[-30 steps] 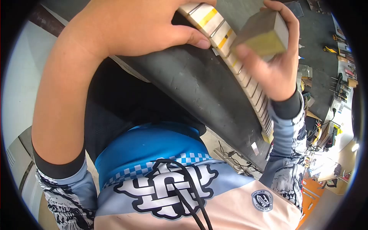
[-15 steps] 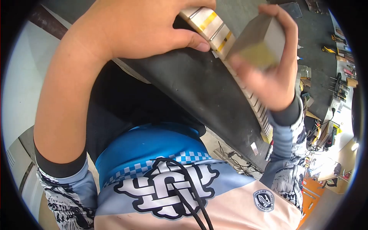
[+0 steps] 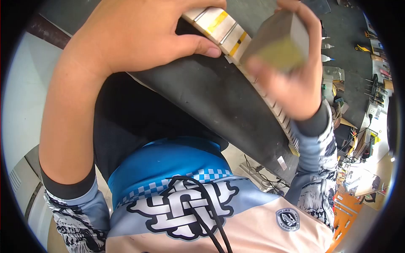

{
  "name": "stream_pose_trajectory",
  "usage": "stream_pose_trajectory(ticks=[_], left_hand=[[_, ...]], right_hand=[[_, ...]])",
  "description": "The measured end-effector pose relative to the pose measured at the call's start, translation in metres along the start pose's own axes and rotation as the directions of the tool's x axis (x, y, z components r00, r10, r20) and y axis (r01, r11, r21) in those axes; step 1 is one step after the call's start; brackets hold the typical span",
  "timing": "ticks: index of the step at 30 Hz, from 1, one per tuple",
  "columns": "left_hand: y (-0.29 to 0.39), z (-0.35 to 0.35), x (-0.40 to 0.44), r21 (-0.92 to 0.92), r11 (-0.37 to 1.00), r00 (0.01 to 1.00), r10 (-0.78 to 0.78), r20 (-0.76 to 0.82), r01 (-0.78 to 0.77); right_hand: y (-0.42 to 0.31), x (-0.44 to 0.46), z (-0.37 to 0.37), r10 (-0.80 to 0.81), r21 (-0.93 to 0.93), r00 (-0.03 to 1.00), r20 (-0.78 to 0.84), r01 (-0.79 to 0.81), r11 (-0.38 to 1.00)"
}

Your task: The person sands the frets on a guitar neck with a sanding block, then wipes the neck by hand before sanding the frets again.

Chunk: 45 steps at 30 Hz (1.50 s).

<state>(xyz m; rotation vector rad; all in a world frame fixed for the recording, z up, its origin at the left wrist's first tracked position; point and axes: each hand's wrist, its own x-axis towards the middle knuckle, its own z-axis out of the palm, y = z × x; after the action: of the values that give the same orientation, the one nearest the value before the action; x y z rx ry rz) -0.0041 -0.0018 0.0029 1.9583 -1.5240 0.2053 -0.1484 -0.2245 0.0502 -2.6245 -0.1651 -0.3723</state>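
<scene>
A guitar neck (image 3: 217, 28) with metal frets and yellow strips across its pale fingerboard runs diagonally along the dark work surface (image 3: 206, 97). My left hand (image 3: 143, 36) is wrapped over its upper end, thumb along the near side; the other fingertips are mostly hidden. In my right hand (image 3: 301, 90) is a grey rectangular block (image 3: 274, 36) with a yellowish end, gripped between thumb and fingers. It lies over the frets just beyond my left thumb, covering part of the neck. Blur keeps me from telling whether block and frets touch.
Small white bottles with pointed tips (image 3: 327, 57) stand to the right of my right hand. Farther right, tools (image 3: 375, 90) line a wall or rack. Cables (image 3: 263, 179) hang below the bench edge. A small white tag (image 3: 282, 162) is near the neck's lower end.
Both hands, the neck and the block appear slightly farther left in view, partly from a camera shift. My right hand still holds the block and stays blurred.
</scene>
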Motion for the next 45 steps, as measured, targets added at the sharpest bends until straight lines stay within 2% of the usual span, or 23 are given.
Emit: stream_pose_trajectory(ticks=[1, 2, 4, 6, 11, 12, 14, 16, 19, 20, 23, 24, 27, 28, 29, 30, 32, 33, 36, 39, 41, 43, 45], left_hand=[[-0.006, 0.006, 0.002, -0.021, 1.0, 1.0, -0.007, 0.013, 0.007], [-0.007, 0.007, 0.002, -0.018, 1.0, 1.0, -0.004, 0.007, 0.004], [0.0, 0.0, 0.003, 0.004, 1.0, 1.0, 0.014, -0.018, -0.014], [0.012, -0.005, 0.006, 0.088, 0.996, 1.0, 0.006, -0.012, -0.004], [0.004, -0.002, 0.002, 0.23, 0.969, 0.987, -0.116, 0.115, 0.087], [0.002, -0.006, 0.004, 0.235, 0.966, 0.981, -0.141, 0.136, 0.106], [0.014, -0.01, 0.008, 0.207, 0.968, 0.976, -0.17, 0.134, 0.14], [0.019, -0.011, 0.01, 0.182, 0.969, 0.974, -0.191, 0.123, 0.167], [0.003, -0.005, 0.004, 0.221, 0.975, 0.996, -0.053, 0.067, 0.037], [-0.005, -0.003, 0.003, 0.25, 0.967, 0.998, 0.023, 0.052, -0.035], [-0.006, 0.004, 0.007, 0.27, 0.959, 0.996, 0.087, -0.009, -0.081], [-0.006, 0.004, 0.008, 0.257, 0.963, 0.996, 0.086, -0.002, -0.083], [-0.007, 0.003, 0.008, 0.254, 0.964, 0.996, 0.085, 0.003, -0.083], [-0.011, 0.005, 0.008, 0.277, 0.957, 0.996, 0.094, -0.005, -0.089], [-0.012, 0.007, 0.008, 0.294, 0.951, 0.994, 0.106, -0.008, -0.099], [-0.01, 0.007, 0.01, 0.271, 0.958, 0.995, 0.097, 0.004, -0.095], [-0.002, 0.004, 0.01, 0.234, 0.97, 0.997, 0.071, 0.018, -0.073], [-0.001, 0.003, 0.008, 0.234, 0.969, 0.997, 0.073, 0.015, -0.075], [-0.005, 0.002, 0.007, 0.248, 0.967, 0.998, 0.068, 0.0, -0.066], [-0.007, 0.003, 0.005, 0.25, 0.967, 0.998, 0.057, 0.0, -0.056], [0.001, 0.0, 0.008, 0.237, 0.97, 0.998, 0.057, 0.024, -0.061], [-0.002, 0.005, 0.006, 0.225, 0.972, 0.997, 0.07, -0.015, -0.065], [-0.005, 0.006, 0.003, 0.204, 0.977, 0.998, 0.062, -0.021, -0.056]], right_hand=[[0.007, 0.008, 0.001, 0.188, 0.081, 0.981, -0.053, -0.184, 0.98], [0.013, 0.01, 0.001, 0.242, 0.133, 0.969, -0.042, -0.235, 0.963], [-0.005, 0.008, -0.01, -0.185, -0.099, 0.978, 0.096, 0.194, 0.976], [-0.001, 0.008, -0.014, -0.32, -0.135, 0.943, 0.093, 0.331, 0.934], [0.05, 0.022, 0.029, -0.033, 0.194, 0.955, -0.294, 0.094, 0.977], [0.026, 0.007, 0.028, -0.203, 0.135, 0.958, -0.202, 0.232, 0.963], [0.0, 0.006, 0.012, -0.312, -0.07, 0.95, -0.026, 0.31, 0.948], [0.011, 0.015, 0.006, -0.176, -0.021, 0.981, -0.08, 0.175, 0.984], [0.035, 0.014, 0.012, -0.21, 0.119, 0.976, -0.054, 0.215, 0.969], [0.027, 0.007, 0.009, -0.312, 0.092, 0.95, 0.008, 0.31, 0.946], [-0.006, 0.002, -0.007, -0.329, -0.115, 0.943, 0.047, 0.332, 0.936], [0.008, 0.007, -0.008, -0.213, -0.124, 0.977, -0.013, 0.21, 0.97], [0.013, 0.013, 0.0, -0.255, -0.124, 0.967, -0.004, 0.253, 0.96], [0.001, 0.007, -0.004, -0.286, -0.105, 0.953, 0.104, 0.296, 0.949], [-0.005, 0.004, -0.005, -0.339, -0.09, 0.933, 0.124, 0.351, 0.932], [0.004, 0.007, -0.004, -0.343, -0.078, 0.936, 0.082, 0.349, 0.934], [0.034, 0.019, -0.004, -0.201, -0.024, 0.978, -0.059, 0.2, 0.979], [0.036, 0.025, -0.002, -0.186, -0.013, 0.981, -0.059, 0.185, 0.983], [0.004, 0.01, -0.012, -0.268, 0.004, 0.957, 0.113, 0.27, 0.963], [0.026, 0.014, -0.002, -0.398, 0.029, 0.917, 0.016, 0.398, 0.917], [0.039, 0.021, -0.007, -0.12, 0.074, 0.993, -0.009, 0.12, 0.99], [0.049, 0.027, -0.014, 0.179, 0.184, 0.983, 0.036, -0.183, 0.966], [0.052, 0.028, -0.021, 0.286, 0.596, 0.956, 0.066, -0.268, 0.757]])
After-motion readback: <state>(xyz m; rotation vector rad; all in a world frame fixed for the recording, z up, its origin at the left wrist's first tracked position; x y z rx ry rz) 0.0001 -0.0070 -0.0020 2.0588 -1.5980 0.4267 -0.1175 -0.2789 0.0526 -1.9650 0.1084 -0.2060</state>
